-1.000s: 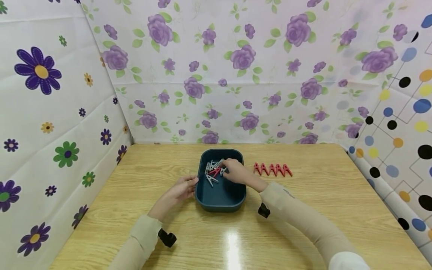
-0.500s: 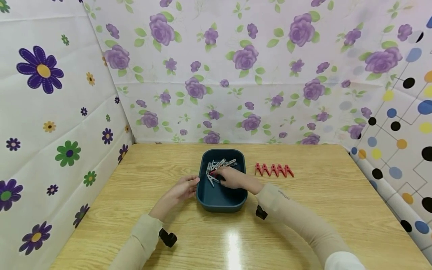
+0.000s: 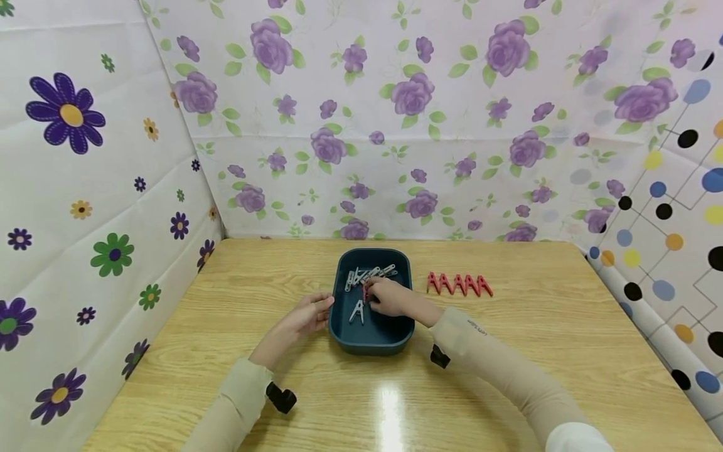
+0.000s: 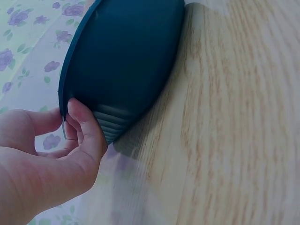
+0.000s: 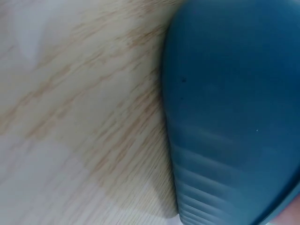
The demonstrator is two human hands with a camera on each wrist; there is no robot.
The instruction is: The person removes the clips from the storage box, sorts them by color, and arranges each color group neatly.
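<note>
A dark blue plastic bin (image 3: pixel 369 349) stands on the table. My left hand (image 3: pixel 307 316) holds its left rim; in the left wrist view, the thumb and curled fingers of that hand (image 4: pixel 61 164) pinch the bin's edge. Inside the bin, my right hand (image 3: pixel 390 297) pinches a red clothespin (image 3: pixel 364 293), partly hidden by the fingers. A light grey clothespin (image 3: pixel 357 311) lies alone nearer the front of the bin. Several more grey clothespins (image 3: pixel 369 274) are heaped toward its back. The right wrist view mostly shows the outer wall of the bin (image 5: pixel 229 103).
To the right of the bin, several red clothespins (image 3: pixel 443 284) stand in a row on the wooden table (image 3: pixel 508 351). Flower-patterned cloth (image 3: pixel 350 125) hangs behind the table, and dotted cloth (image 3: pixel 661 263) on the right.
My right hand has shifted from the grey clothespins to the red one and now pinches it upright. The front grey clothespin has turned and slid forward. My left hand stays on the rim.
</note>
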